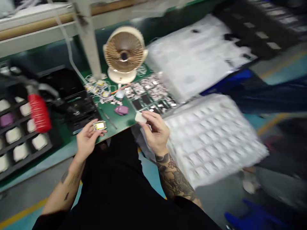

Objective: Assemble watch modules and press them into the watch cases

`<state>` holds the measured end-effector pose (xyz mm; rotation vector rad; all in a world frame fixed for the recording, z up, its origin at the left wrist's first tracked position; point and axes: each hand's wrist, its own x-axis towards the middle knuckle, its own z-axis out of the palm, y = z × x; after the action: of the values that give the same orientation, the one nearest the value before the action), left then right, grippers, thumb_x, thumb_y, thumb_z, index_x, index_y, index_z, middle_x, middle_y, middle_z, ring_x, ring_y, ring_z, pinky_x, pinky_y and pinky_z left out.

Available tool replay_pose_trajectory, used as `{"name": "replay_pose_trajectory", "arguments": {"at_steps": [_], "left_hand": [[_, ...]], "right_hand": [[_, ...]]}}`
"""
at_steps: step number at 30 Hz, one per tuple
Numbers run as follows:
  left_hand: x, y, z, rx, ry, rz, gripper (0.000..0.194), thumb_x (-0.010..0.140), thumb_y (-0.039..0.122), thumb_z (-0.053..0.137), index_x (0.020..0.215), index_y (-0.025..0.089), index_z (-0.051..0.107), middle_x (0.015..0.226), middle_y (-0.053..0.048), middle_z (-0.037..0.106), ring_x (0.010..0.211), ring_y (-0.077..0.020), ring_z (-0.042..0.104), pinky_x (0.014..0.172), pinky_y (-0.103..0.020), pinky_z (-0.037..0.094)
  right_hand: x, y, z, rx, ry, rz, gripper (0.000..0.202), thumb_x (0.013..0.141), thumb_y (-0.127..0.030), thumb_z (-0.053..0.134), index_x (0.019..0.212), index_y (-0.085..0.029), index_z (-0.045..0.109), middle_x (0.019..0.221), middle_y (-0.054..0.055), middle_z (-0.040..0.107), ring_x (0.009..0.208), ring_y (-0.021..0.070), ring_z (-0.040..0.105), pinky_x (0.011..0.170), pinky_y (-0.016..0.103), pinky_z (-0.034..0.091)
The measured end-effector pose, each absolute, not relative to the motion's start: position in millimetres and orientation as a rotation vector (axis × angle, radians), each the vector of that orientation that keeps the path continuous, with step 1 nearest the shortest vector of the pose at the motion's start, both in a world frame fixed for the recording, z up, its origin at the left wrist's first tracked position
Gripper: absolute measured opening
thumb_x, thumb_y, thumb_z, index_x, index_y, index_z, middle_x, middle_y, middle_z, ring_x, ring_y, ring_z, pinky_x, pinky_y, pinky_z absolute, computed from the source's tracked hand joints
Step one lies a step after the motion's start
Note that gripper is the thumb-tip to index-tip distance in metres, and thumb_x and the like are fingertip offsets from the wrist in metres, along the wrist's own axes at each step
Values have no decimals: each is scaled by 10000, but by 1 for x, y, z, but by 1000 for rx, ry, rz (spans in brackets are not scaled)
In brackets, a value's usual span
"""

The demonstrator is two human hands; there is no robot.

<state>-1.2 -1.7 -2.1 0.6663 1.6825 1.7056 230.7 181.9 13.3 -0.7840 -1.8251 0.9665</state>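
Observation:
My left hand (87, 139) holds a small rectangular part with a yellow and white face (99, 125) between thumb and fingers, over the front edge of the green table (127, 119). In my right hand (155, 130) a small white rounded cover (140, 117) is pinched between thumb and fingertips. The two hands are apart. Between and beyond them lie a purple piece (121, 110) and a thin tool (109, 119). Small parts with white wires (102, 88) are heaped behind.
A fan (124, 54) stands at the back. On the left are a black tray of white covers (14, 135), a black device (79, 110) and a red-handled tool (39, 111). Plastic-covered trays (213, 137) fill the right, near another person's dark-clothed leg (275, 94).

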Motion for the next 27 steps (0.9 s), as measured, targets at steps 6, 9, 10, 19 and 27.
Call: {"name": "replay_pose_trajectory", "arguments": {"at_steps": [6, 9, 10, 19, 27], "left_hand": [[-7, -7, -16, 654, 1541, 1709, 621, 964, 372, 888, 1515, 170, 685, 1281, -148, 842, 998, -249, 864, 862, -334, 724], [-6, -10, -18, 652, 1503, 1735, 607, 964, 349, 888, 1511, 175, 692, 1346, -152, 824, 1118, -266, 843, 956, -361, 713], [-6, -11, -18, 652, 1490, 1752, 602, 971, 346, 882, 1514, 173, 688, 1352, -156, 821, 1147, -274, 837, 975, -367, 708], [-6, -10, -16, 630, 1458, 1817, 355, 1057, 376, 782, 1323, 148, 726, 1137, -130, 866, 852, -191, 838, 829, -311, 707], [-10, -14, -12, 791, 1555, 1731, 339, 1076, 381, 741, 1344, 174, 765, 1163, -112, 863, 938, -208, 843, 884, -314, 696]], "right_hand": [[138, 141, 6, -388, -2056, 1177, 228, 1051, -295, 739, 1265, -280, 815, 1298, 94, 824, 1256, 295, 737, 1143, 587, 621], [118, 135, 2, -321, -2100, 1213, 237, 1060, -293, 728, 1285, -289, 805, 1317, 87, 817, 1277, 292, 716, 1153, 589, 612], [115, 135, 1, -306, -2111, 1216, 244, 1061, -286, 729, 1294, -292, 801, 1323, 85, 814, 1279, 289, 712, 1151, 584, 613], [122, 128, -4, -404, -2081, 1266, 376, 1054, -237, 726, 1426, -293, 725, 1477, 115, 713, 1355, 281, 690, 1143, 515, 605], [122, 133, 0, -421, -2098, 1340, 94, 1074, -288, 706, 1132, -256, 773, 1107, 58, 770, 1075, 234, 729, 984, 434, 601]]}}
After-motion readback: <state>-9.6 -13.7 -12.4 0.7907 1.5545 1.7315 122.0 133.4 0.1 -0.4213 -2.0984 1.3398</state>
